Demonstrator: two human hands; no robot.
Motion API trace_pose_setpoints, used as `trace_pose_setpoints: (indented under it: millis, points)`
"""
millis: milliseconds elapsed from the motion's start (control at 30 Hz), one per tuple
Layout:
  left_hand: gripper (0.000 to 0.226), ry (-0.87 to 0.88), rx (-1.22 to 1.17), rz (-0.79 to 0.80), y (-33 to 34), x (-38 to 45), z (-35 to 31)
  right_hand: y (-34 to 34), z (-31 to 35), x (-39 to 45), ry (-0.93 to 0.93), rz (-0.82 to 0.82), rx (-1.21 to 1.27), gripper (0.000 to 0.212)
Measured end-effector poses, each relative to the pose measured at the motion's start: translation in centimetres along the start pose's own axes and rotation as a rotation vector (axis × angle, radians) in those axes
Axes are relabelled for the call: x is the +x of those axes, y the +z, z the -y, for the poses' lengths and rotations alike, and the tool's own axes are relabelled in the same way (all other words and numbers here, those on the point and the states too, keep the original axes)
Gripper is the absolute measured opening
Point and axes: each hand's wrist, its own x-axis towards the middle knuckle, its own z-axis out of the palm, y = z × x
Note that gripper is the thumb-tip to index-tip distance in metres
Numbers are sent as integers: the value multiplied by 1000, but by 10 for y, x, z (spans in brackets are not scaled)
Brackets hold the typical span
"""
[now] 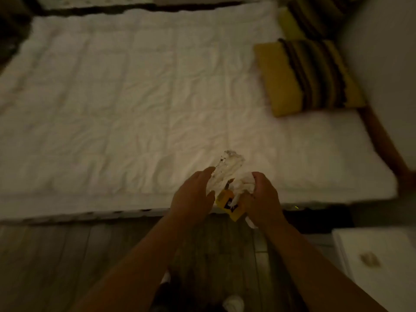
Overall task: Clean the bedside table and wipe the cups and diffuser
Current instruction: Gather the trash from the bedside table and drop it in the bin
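My left hand (193, 194) and my right hand (263, 197) are held together over the edge of the bed. Between them is a bundle of rubbish: a crumpled clear wrapper with dark specks (227, 167), white crumpled tissue (244, 182) and a yellow packet with dark print (229, 204). My right hand is closed around the tissue and packet. My left hand's fingers touch the clear wrapper from the left. The white bedside table (378, 262) shows at the bottom right, with a brownish smudge (370, 258) on its top. No cups or diffuser are in view.
A bed with a white quilted cover (139, 104) fills most of the view. Two yellow and dark striped pillows (308, 75) lie at its right end, by a wall. Wooden floor (56, 255) runs below the bed. The room is dim.
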Motion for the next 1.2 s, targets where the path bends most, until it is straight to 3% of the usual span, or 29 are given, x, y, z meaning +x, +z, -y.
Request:
trace_pose_setpoints:
  millis: [200, 433, 633, 967, 1200]
  points:
    - [62, -268, -39, -219, -106, -80, 134, 148, 104, -1, -131, 257, -236, 50]
    - [56, -520, -38, -398, -229, -201, 282, 344, 222, -46, -393, 473, -375, 16]
    - [47, -661, -46, -557, -320, -276, 379, 487, 309, -86, -635, 618, -455, 15]
    - [58, -938, -8, -635, -404, -319, 524, 679, 412, -76, -744, 783, -472, 11]
    - [65, -1115, -112, -700, -466, -334, 611, 809, 492, -67, -842, 933, -444, 8]
